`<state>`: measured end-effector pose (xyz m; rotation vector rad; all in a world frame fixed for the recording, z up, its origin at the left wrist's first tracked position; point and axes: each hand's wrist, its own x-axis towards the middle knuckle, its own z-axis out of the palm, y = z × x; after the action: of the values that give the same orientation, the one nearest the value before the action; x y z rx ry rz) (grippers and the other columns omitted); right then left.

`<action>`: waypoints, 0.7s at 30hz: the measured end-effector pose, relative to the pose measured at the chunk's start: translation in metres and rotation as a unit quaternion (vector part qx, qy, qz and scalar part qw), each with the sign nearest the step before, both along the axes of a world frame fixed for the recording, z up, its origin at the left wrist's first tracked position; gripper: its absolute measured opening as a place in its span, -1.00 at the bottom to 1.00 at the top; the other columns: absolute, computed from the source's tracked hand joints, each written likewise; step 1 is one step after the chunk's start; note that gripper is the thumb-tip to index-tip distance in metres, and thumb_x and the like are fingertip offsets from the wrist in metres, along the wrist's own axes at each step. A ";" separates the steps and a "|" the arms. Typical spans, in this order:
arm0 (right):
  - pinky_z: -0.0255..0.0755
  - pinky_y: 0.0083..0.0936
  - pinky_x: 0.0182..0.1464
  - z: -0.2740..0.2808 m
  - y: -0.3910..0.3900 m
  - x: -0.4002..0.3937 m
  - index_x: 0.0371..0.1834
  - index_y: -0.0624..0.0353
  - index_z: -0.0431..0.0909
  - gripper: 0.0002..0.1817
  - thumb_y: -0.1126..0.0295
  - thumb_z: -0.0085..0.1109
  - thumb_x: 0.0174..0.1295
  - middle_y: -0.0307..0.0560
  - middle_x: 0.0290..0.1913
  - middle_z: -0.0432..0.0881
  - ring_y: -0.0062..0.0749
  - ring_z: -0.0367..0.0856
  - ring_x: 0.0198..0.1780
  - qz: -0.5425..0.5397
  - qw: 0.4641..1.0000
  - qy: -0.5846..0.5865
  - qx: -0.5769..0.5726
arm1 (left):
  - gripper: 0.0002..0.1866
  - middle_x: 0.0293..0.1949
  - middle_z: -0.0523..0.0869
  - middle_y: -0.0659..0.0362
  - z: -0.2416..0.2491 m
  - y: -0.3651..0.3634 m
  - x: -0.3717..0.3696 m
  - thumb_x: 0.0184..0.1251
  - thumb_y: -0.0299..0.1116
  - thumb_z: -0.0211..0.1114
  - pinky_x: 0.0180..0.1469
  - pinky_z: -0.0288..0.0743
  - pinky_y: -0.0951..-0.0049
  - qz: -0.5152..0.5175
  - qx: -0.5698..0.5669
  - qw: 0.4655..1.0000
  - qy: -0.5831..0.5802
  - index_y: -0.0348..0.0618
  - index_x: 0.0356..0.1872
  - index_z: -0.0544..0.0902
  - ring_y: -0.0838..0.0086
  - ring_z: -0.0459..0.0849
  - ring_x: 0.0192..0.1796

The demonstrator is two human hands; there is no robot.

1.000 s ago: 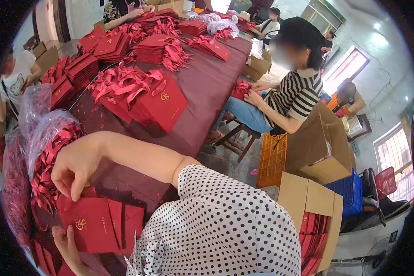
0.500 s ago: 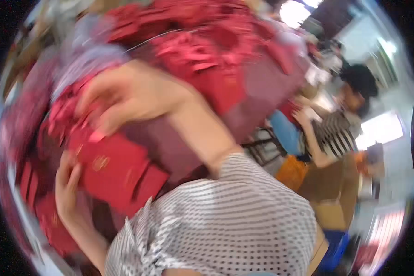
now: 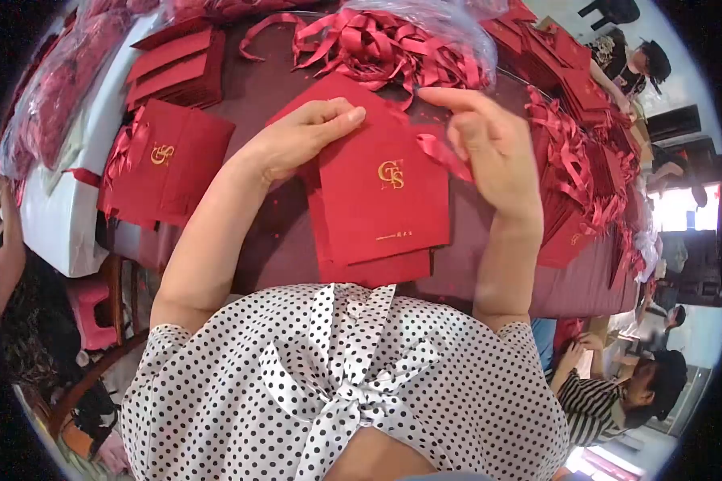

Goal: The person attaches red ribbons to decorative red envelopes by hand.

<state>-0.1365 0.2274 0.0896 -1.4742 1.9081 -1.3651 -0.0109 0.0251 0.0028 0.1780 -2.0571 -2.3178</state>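
Observation:
A red paper bag (image 3: 385, 184) with gold lettering lies in front of me, on top of another red bag (image 3: 413, 266). My left hand (image 3: 317, 132) grips its upper left part, thumb on top and fingers partly hidden. My right hand (image 3: 493, 148) is raised beside the bag's upper right side, index finger stretched out and thumb apart from it. A pink-red ribbon (image 3: 445, 156) runs from the bag's upper right side towards this hand, which hides the ribbon's far end. Beyond the index fingertip lies a pile of loose ribbons (image 3: 393, 48) by clear plastic.
Red bags (image 3: 184, 164) and a stack of red folded pieces (image 3: 176, 68) lie to the left on the dark red tablecloth (image 3: 277, 248). More ribboned bags (image 3: 582, 168) lie to the right. A white box (image 3: 64, 212) borders the left. A co-worker in stripes (image 3: 602, 401) sits at lower right.
My view has swung round and sharpened. My right hand, earlier reaching across over ribbons and bags, is now right of the bag. My left hand now grips the bag's upper left part.

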 end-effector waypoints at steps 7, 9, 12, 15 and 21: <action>0.37 -0.66 -0.19 -0.034 -0.019 0.007 0.29 0.37 0.31 -0.56 0.40 -0.04 0.41 -0.11 -0.41 0.49 -0.51 0.50 -0.33 0.067 0.979 0.193 0.011 | -0.58 -0.06 0.62 0.27 0.011 0.016 0.004 0.46 -0.05 0.09 0.11 0.36 0.61 0.102 0.033 0.992 -0.066 -0.24 0.00 0.58 0.64 0.52 0.01; 0.40 -0.65 -0.22 -0.028 -0.020 0.007 0.28 0.35 0.34 -0.57 0.43 0.00 0.38 -0.12 -0.41 0.53 -0.54 0.51 -0.35 0.097 0.978 0.183 0.027 | -0.59 -0.12 0.64 0.29 0.006 0.012 0.002 0.46 -0.04 0.10 0.05 0.39 0.61 0.067 0.039 0.997 -0.032 -0.23 -0.05 0.59 0.65 0.54 -0.04; 0.42 -0.65 -0.28 -0.021 -0.021 0.015 0.18 0.32 0.46 -0.63 0.48 0.10 0.31 -0.16 -0.42 0.59 -0.60 0.54 -0.38 0.094 0.989 0.097 0.062 | -0.61 -0.19 0.64 0.31 0.000 0.008 0.000 0.46 -0.04 0.09 -0.04 0.42 0.61 0.038 0.048 0.998 -0.014 -0.20 -0.10 0.60 0.69 0.54 -0.12; 0.42 -0.69 -0.32 -0.022 -0.026 0.023 -0.04 0.30 0.58 -0.78 0.52 0.18 0.25 -0.21 -0.45 0.63 -0.68 0.55 -0.40 0.030 0.996 -0.029 0.083 | -0.64 -0.25 0.64 0.34 0.002 0.009 0.001 0.47 -0.05 0.09 -0.12 0.42 0.64 0.056 0.058 0.997 -0.017 -0.17 -0.14 0.60 0.73 0.52 -0.18; 0.39 -0.66 -0.42 -0.031 -0.031 0.027 -0.37 0.28 0.59 -0.91 0.47 0.23 0.18 -0.19 -0.53 0.63 -0.66 0.55 -0.49 -0.025 0.995 0.025 0.093 | -0.68 -0.29 0.60 0.38 0.000 0.012 -0.001 0.47 -0.10 0.11 -0.20 0.38 0.67 0.046 0.061 0.997 0.023 -0.16 -0.18 0.61 0.76 0.48 -0.24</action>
<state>-0.1096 0.1968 0.0588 -1.3902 2.0547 -1.1461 -0.0117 0.0369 0.0029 0.2167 -1.8475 -2.3704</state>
